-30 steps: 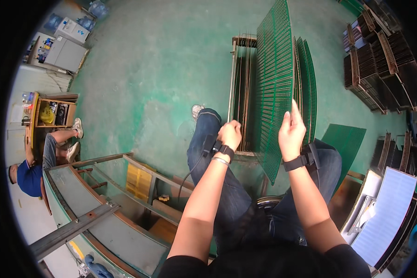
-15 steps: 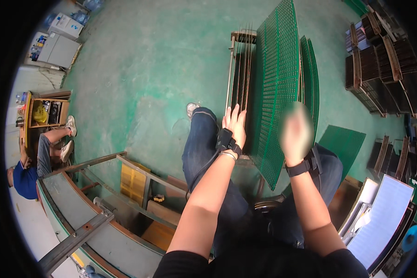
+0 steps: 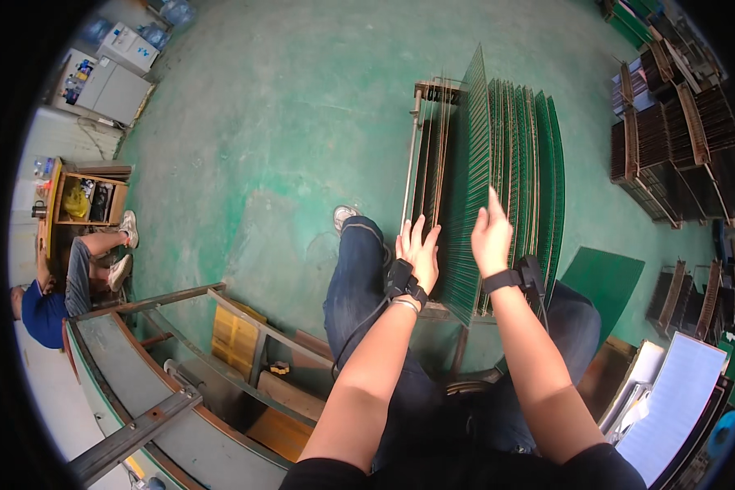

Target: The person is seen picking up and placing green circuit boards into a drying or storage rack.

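Note:
A green perforated board (image 3: 469, 155) stands on edge in a metal rack (image 3: 417, 110) in front of my knees. My right hand (image 3: 492, 241) is at its near upper edge, with the thumb on its left side and the index finger stretched along the edge. The other right fingers are mostly hidden. My left hand (image 3: 421, 255), fingers spread, rests by the thin upright dividers (image 3: 439, 155) at the rack's left part and holds nothing. More green boards (image 3: 539, 163) stand in a close row to the right of the first.
A flat green panel (image 3: 603, 282) leans beyond my right knee. Dark racks (image 3: 665, 139) stand at the far right. On the left are a metal frame bench (image 3: 163, 400) and a seated person in blue (image 3: 45, 317). Pale sheets (image 3: 670, 408) lie at the lower right.
The green board has come down and toward me, in among the rack's other boards. My right hand has moved left and slightly down with it; my left hand stays by the dividers.

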Demonstrator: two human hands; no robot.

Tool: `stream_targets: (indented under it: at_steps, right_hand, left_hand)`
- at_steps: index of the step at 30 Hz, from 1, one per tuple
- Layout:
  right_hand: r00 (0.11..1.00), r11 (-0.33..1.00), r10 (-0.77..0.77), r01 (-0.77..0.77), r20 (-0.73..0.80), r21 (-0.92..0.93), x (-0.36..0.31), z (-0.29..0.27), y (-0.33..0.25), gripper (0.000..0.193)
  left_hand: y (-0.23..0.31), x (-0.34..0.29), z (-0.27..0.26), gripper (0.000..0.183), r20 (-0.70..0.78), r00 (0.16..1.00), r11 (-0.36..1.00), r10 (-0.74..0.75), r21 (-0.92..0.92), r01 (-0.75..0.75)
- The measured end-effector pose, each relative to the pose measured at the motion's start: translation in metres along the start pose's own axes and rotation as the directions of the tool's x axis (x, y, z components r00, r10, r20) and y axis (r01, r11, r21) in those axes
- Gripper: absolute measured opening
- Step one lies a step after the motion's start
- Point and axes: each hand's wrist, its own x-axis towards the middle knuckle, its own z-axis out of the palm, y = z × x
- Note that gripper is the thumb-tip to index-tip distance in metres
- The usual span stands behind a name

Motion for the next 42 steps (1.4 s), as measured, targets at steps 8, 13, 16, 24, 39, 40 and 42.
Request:
stream_targets:
  at_steps: [8,13,16,24,39,40,42]
  right_hand:
    - [0.970,0.996,-0.049,0.030,0.240,0.082,-0.068,-0.004,0.042,0.052]
    - [0.941,0.998,-0.024,0.003,0.338,0.064,-0.110,-0.064,0.050,0.049]
    - [0.924,1.000,-0.004,-0.005,0.382,0.023,-0.129,-0.091,0.054,0.046]
    - [0.926,0.998,-0.010,-0.015,0.378,0.064,-0.152,-0.123,0.052,0.042]
    - [0.834,0.475,0.257,-0.549,0.488,0.688,-0.133,-0.189,0.053,0.047]
    - [0.827,0.373,0.308,-0.560,0.471,0.739,-0.127,-0.194,0.048,0.047]
    - [0.844,-0.025,0.218,-0.497,0.490,0.867,-0.111,-0.215,0.041,0.047]
  left_hand:
    - [-0.016,-0.002,0.008,0.047,-0.036,0.999,0.993,-0.010,-0.118,0.006]
    - [0.001,0.001,-0.003,0.032,0.066,0.998,0.999,-0.012,0.053,0.009]
    - [0.014,0.000,-0.005,0.025,0.046,0.998,0.991,0.035,0.129,-0.041]
    - [0.005,-0.005,0.003,0.016,0.048,0.999,0.993,0.003,0.115,-0.008]
    - [0.112,-0.049,-0.309,0.008,0.260,0.965,0.353,0.032,-0.906,0.233]
    - [0.106,-0.058,-0.312,0.008,0.245,0.969,0.280,0.035,-0.933,0.226]
    - [0.103,-0.069,-0.303,0.010,0.269,0.963,0.170,0.002,-0.949,0.265]
